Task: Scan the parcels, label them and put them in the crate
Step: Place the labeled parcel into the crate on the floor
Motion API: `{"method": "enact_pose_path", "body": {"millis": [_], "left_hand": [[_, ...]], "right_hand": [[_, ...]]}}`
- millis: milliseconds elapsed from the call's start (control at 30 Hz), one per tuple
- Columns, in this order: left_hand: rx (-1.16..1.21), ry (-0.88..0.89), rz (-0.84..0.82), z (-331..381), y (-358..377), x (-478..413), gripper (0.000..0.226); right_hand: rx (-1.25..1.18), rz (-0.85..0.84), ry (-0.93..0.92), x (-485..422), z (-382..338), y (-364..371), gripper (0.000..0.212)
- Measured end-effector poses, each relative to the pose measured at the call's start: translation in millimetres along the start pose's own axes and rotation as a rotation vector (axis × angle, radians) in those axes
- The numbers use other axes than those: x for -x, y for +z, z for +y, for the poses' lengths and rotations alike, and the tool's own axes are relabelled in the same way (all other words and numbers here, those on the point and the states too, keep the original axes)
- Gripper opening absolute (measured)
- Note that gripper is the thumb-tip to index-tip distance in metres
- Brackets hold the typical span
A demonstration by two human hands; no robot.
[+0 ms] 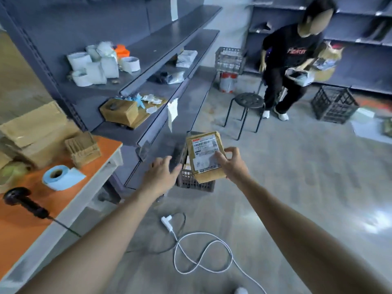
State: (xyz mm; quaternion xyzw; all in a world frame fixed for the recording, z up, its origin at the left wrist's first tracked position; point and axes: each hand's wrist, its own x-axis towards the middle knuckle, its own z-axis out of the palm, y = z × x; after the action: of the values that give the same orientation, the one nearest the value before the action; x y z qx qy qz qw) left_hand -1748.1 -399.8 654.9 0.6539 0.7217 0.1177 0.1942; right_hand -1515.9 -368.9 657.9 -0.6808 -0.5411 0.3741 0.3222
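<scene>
A brown cardboard parcel (204, 154) with a white shipping label on top hangs over a dark plastic crate (188, 181) on the floor. My right hand (231, 164) grips the parcel at its right edge. My left hand (162, 174) is spread open just left of the crate, holding nothing. On the orange table (19, 225) at left lie a black barcode scanner (25, 203) and a roll of blue labels (61, 177). More cardboard boxes (36, 132) are stacked at the table's far end.
Grey shelving (169, 66) with white packets and a box stands behind the crate. A white cable and plug (191, 247) lie on the floor. A black stool (246, 111), another person (290, 62) holding parcels, and a second black crate (335, 105) are at right.
</scene>
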Motion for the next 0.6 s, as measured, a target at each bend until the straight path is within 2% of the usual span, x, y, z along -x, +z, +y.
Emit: {"method": "enact_pose_path", "body": {"millis": [267,467,600], "left_hand": [[-0.025,-0.039,-0.024,119,55,-56,0.058],[0.001,-0.122,-0.019,146,73,-118,0.059],[0.041,-0.186,-0.023,148,95,-172,0.059]], "right_hand": [[0.012,-0.062,0.057,-85,52,-109,0.042],[-0.009,-0.103,0.084,-162,67,-125,0.047],[0.059,-0.173,0.087,-233,65,-115,0.049]]}}
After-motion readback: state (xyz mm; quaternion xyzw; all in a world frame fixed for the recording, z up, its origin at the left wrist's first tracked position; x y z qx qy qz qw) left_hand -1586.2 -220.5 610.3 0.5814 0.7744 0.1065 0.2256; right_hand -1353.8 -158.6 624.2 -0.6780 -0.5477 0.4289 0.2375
